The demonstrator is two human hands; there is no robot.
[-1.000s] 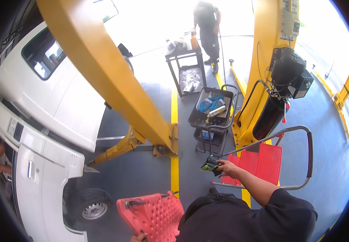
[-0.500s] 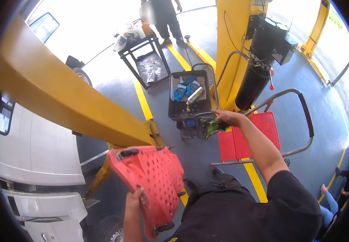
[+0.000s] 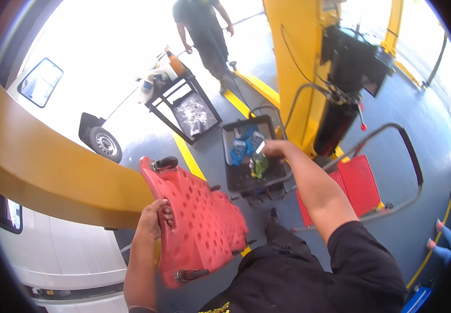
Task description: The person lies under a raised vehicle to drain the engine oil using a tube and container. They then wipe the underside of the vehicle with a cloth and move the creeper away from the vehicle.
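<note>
My left hand (image 3: 155, 219) is closed round the edge of a red creeper board (image 3: 204, 229), its fingers through a slot near the rim. The board is tilted up, its perforated face and black casters showing. My right hand (image 3: 274, 148) reaches into the black tray of a cart (image 3: 241, 182). Its fingers are closed at one end of a silver can (image 3: 261, 148), which is mostly hidden by the hand. Beside the can lies a crumpled green glove or cloth (image 3: 260, 167). Blue packets (image 3: 238, 150) lie further back in the tray.
A black stand (image 3: 204, 99) holding bottles is beyond the cart. A person (image 3: 204, 36) stands behind it. Yellow lift posts (image 3: 296, 57) rise ahead, with a lift arm (image 3: 53, 167) at left above a white vehicle (image 3: 69, 250). A red step platform (image 3: 358, 180) stands at right.
My right hand has moved into the tray, and the green glove or cloth it held now lies there. The creeper board has swung slightly up and right. The person behind has stepped.
</note>
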